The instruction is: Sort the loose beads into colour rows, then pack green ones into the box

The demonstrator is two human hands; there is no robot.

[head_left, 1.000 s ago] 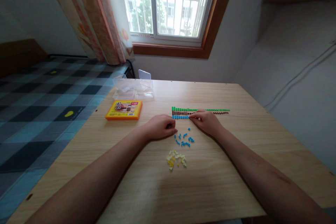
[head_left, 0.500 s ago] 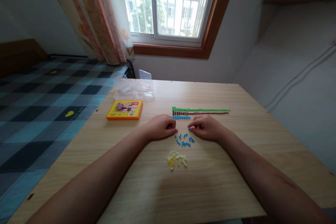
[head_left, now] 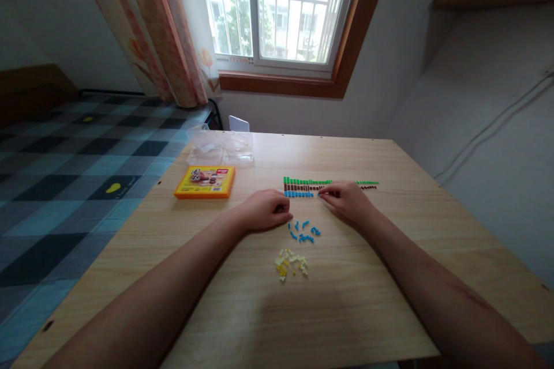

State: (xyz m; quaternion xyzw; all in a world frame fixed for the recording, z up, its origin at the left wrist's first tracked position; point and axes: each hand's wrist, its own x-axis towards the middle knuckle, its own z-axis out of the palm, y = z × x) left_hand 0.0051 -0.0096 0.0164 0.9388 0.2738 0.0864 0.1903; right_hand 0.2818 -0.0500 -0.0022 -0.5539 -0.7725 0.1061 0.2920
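Three rows of small building bricks lie across the table: a green row [head_left: 303,181], a brown row [head_left: 298,188] and a shorter blue row [head_left: 298,194]. At the right end of the blue row, my right hand [head_left: 346,199] pinches a small blue brick [head_left: 319,195] between its fingertips. It covers part of the green and brown rows. My left hand [head_left: 270,209] rests curled on the table by the left end of the rows; whether anything is inside its fingers is hidden. Below the hands are scattered loose blue bricks [head_left: 306,237] and a heap of yellow and cream bricks [head_left: 291,264].
A yellow-orange box [head_left: 205,182] lies left of my left hand. Behind it stand clear plastic containers [head_left: 220,150] near the far left edge of the wooden table [head_left: 234,300]. A bed with a checked cover [head_left: 86,150] adjoins on the left.
My right hand has moved up and slightly right, carrying a blue brick from above the loose pile to the end of the blue row. My left hand has stayed in place.
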